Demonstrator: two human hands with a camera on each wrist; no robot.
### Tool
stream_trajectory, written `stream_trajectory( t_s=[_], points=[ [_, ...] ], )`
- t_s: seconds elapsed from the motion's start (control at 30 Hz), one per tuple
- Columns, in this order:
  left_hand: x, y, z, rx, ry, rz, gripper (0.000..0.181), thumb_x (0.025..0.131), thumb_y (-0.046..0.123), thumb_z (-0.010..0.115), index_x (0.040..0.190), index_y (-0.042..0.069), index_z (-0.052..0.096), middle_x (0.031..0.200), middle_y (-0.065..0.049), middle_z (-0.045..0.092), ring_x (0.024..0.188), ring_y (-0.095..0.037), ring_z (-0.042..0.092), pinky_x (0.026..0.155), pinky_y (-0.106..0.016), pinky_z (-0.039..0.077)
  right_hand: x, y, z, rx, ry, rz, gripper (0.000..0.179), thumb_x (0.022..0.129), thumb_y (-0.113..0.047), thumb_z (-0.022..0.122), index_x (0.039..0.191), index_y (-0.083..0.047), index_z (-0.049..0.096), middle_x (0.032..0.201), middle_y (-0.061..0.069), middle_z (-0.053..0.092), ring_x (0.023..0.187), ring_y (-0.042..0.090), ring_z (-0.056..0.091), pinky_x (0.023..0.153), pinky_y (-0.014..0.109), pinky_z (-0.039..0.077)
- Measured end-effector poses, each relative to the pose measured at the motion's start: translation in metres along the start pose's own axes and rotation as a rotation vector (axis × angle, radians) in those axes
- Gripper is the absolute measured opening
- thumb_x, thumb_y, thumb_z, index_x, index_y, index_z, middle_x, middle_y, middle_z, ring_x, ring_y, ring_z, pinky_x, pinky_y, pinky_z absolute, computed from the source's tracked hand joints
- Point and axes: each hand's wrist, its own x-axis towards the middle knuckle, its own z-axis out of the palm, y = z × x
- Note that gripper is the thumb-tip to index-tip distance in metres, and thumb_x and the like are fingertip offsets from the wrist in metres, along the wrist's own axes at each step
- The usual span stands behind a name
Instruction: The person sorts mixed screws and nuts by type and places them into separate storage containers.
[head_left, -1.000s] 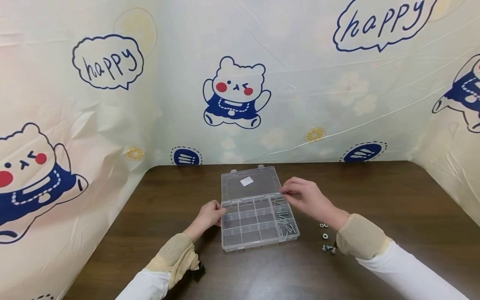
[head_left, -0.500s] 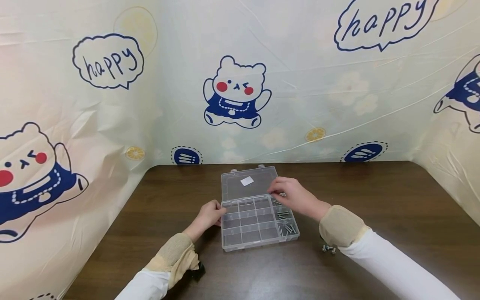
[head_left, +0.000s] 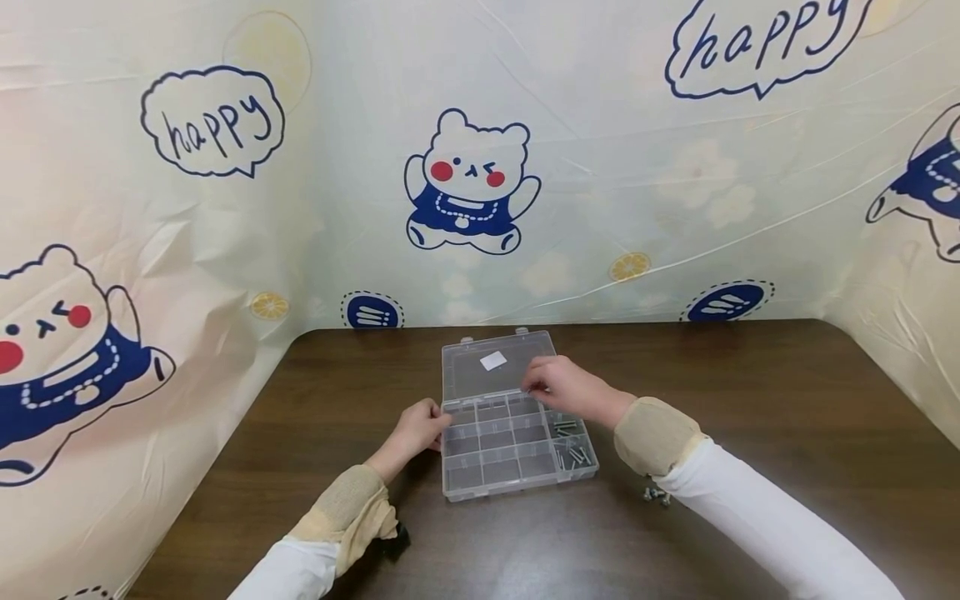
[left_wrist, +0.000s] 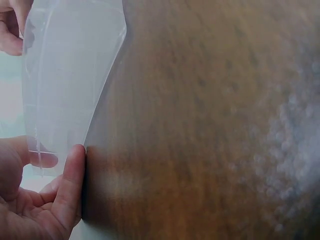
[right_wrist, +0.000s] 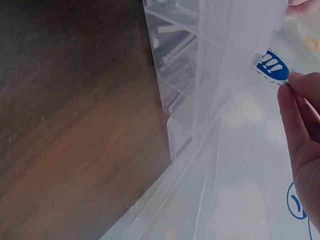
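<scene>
A clear plastic compartment box [head_left: 517, 486] lies on the table with its lid [head_left: 465, 375] folded back. My left hand [head_left: 414, 429] grips its left wall; in the left wrist view, that hand [left_wrist: 47, 200] has its thumb over the wall and its fingers outside. Over the back row, near the hinge, my right hand [head_left: 573, 388] has thumb and forefinger pinched together. The right wrist view shows the right hand [right_wrist: 305, 125] pinching something tiny, almost wholly hidden by the fingertips. Screws [head_left: 577, 457] fill compartments of the right column, seen closer as screws [right_wrist: 177, 50] through the side wall.
Several loose bolts [head_left: 656, 496] lie on the brown table [head_left: 750, 375] to the right of the box, partly behind the right sleeve. A white label [head_left: 493, 361] is on the lid. A printed cloth [head_left: 585, 208] hangs behind the table.
My right hand has moved left along the hinge side, from the right column to over the neighbouring back compartments. Its cuff now covers the nuts seen earlier. The left hand stays on the box.
</scene>
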Motion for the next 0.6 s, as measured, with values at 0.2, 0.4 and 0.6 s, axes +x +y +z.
stream_trajectory(
  t_s=[0.2,0.4,0.6],
  points=[
    [0.001,0.001,-0.001,-0.004,-0.004,0.006,0.01,0.078,0.007,0.051,0.073,0.001,0.046,0.067,-0.008,0.051,0.049,-0.012,0.052,0.046,-0.027,0.055,-0.003,0.002,0.002,-0.003,-0.006,0.019,0.013,0.075,0.006,0.061,0.084,-0.002,0.067,0.083,0.004,0.06,0.074,0.013,0.057,0.062,0.021,0.051],
    [0.001,0.0,-0.001,-0.002,-0.012,-0.001,0.01,0.079,0.006,0.051,0.073,0.001,0.045,0.067,-0.008,0.051,0.05,-0.012,0.052,0.046,-0.028,0.055,-0.011,0.002,-0.008,-0.018,-0.062,0.087,0.014,0.077,0.004,0.059,0.087,-0.003,0.068,0.085,0.003,0.062,0.074,0.011,0.057,0.063,0.022,0.052],
    [-0.001,0.0,-0.002,-0.004,-0.009,-0.001,0.01,0.078,0.006,0.051,0.072,0.002,0.045,0.065,-0.007,0.049,0.049,-0.012,0.053,0.047,-0.028,0.055,-0.025,0.005,-0.019,-0.071,-0.121,0.088,0.011,0.077,0.001,0.063,0.086,-0.003,0.068,0.082,0.004,0.063,0.074,0.012,0.059,0.064,0.024,0.053]
  ],
)
